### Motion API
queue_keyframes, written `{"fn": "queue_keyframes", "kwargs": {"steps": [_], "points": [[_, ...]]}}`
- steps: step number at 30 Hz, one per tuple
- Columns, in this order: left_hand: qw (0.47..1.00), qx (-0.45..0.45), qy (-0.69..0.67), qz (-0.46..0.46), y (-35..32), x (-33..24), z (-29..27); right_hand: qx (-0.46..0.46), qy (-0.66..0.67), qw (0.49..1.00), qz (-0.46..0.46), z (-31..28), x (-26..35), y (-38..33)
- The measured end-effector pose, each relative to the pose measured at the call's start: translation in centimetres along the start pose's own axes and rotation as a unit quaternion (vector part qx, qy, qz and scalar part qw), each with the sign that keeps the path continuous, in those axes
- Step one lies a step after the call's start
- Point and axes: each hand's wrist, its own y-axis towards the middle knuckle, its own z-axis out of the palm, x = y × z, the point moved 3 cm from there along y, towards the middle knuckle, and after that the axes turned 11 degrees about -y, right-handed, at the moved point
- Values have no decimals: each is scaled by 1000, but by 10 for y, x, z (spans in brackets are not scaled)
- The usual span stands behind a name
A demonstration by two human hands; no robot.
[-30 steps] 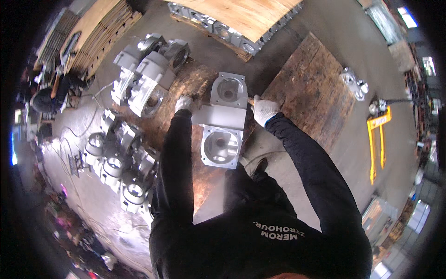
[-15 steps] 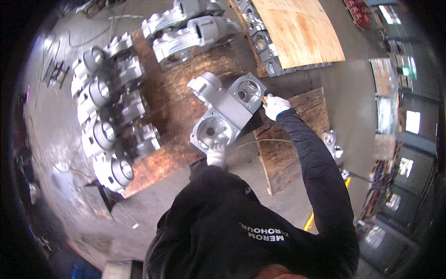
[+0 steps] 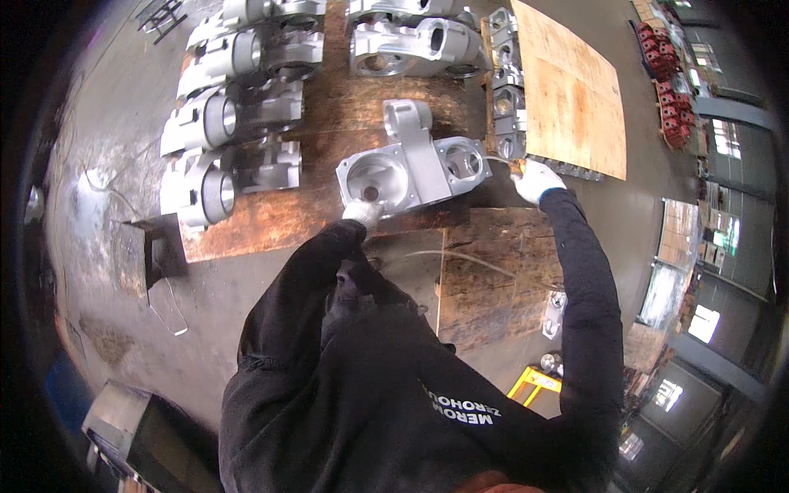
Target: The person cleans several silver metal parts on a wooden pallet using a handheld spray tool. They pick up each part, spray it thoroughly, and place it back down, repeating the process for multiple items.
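Note:
A grey metal casting (image 3: 425, 168) with a large round opening on its left and a smaller one on its right lies near the front edge of a wooden pallet. My left hand (image 3: 362, 214), in a white glove, is closed on the near rim of the large opening. My right hand (image 3: 540, 181), also gloved, is just right of the smaller opening. It grips a small orange-brown tool (image 3: 517, 167), mostly hidden by the fingers. A thin pale tube (image 3: 496, 158) runs from the tool toward the casting's right flange.
Rows of similar castings (image 3: 201, 119) stand on the pallet (image 3: 238, 234) at left, with more castings (image 3: 415, 49) at the back. A plywood sheet (image 3: 571, 90) covers parts at the far right. Nearer lies another wooden board (image 3: 493, 296), with a thin hose (image 3: 468, 256) across it.
My view has turned, so the pallet and castings appear less tilted. The casting looks turned slightly clockwise under my left hand. My right hand has drawn a little away from its right flange.

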Motion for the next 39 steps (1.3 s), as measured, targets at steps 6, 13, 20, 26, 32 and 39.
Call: {"fn": "queue_keyframes", "kwargs": {"steps": [6, 13, 20, 26, 32, 39], "points": [[983, -182, 13, 17, -33, 19, 54, -71, 84, 983, -146, -14, 106, -97], [960, -218, -128, -117, -195, -1, 37, -229, 104, 939, -237, 100, 197, -69], [854, -338, -182, -351, -358, 87, 68, -363, 49, 893, -260, 118, 211, -61], [806, -479, -240, -251, -367, 141, 39, -351, -47, 893, -279, 87, 194, -72], [870, -483, -56, -79, -314, 160, -96, -288, -137, 910, -263, 64, 237, -83], [926, -365, 94, -35, -270, 210, -198, -231, -174, 934, -210, 48, 275, -87]]}}
